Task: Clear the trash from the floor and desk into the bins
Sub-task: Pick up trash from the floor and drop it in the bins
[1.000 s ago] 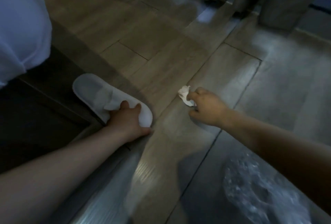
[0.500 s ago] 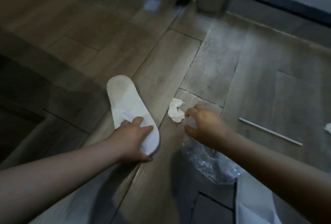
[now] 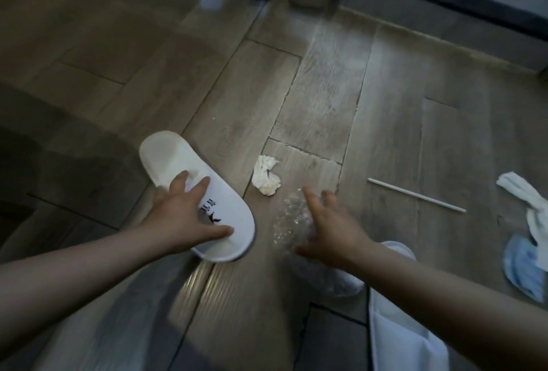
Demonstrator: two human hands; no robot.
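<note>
Two bare arms reach forward and down, the left arm from the lower left, the right arm from the lower right. The left hand lies palm down, fingers spread and nearly straight, thumb stretched rightward. The right hand is palm down too, fingers loosely splayed, index finger pointing ahead.

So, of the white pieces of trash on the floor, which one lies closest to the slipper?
The crumpled tissue, just right of the slipper; the straw and the white scrap lie farther right.
</note>
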